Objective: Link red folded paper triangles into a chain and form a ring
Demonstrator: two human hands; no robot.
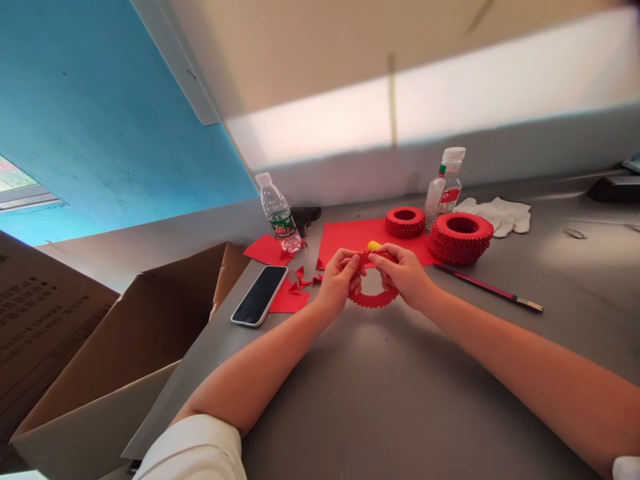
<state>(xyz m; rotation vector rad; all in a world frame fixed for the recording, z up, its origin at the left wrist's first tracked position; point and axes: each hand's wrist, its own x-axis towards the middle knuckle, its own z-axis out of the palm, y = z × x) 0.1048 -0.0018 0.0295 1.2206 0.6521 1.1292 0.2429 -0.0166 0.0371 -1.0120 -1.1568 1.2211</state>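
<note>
A thin red paper ring (pixel 374 301) with a jagged outer edge is held above the grey table, its far side between both hands. My left hand (pixel 340 279) pinches the ring's far left part. My right hand (pixel 404 272) grips it at the right, with thumb and fingers closed on the paper. Just beyond the fingers a small yellow object (pixel 373 246) shows in part. Behind lies a red sheet (pixel 345 235), with a smaller red folded ring (pixel 405 223) and a larger, thicker one (pixel 461 239) at its right. Small folded red pieces (pixel 299 281) lie left of my left hand.
A phone (pixel 260 295) and a water bottle (pixel 281 217) stand to the left, near an open cardboard box (pixel 145 333). At the right are a cutter-like tool (pixel 487 288), a clear bottle (pixel 450 183) and white gloves (pixel 500 215). The wall rises behind the table.
</note>
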